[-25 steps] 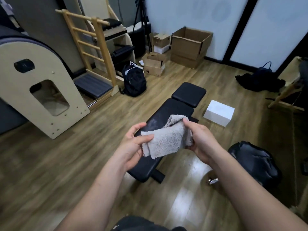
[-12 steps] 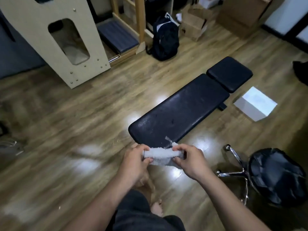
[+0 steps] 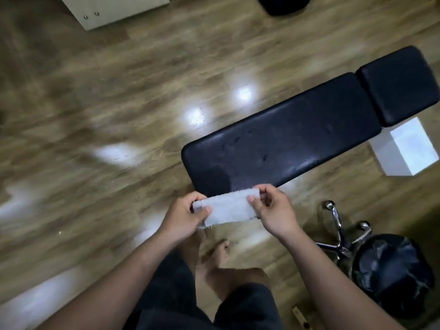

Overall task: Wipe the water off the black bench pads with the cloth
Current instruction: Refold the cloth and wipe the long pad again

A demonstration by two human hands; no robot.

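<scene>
Cloth (image 3: 229, 207) folded, held in the air between both hands — left hand (image 3: 184, 216) and right hand (image 3: 273, 210) each pinch an end — just short of the long pad's (image 3: 285, 144) near end; short pad (image 3: 402, 84) beyond.

Both hands, left hand (image 3: 183, 214) and right hand (image 3: 273, 210), pinch the folded cloth (image 3: 228, 207) taut just over the near end of the black bench (image 3: 281, 144).

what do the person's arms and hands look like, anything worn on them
Both forearms are bare to the frame's edge, no sleeves showing. The left hand and right hand wear no gloves; no rings, watch or bands can be made out. Nails look short.
</scene>
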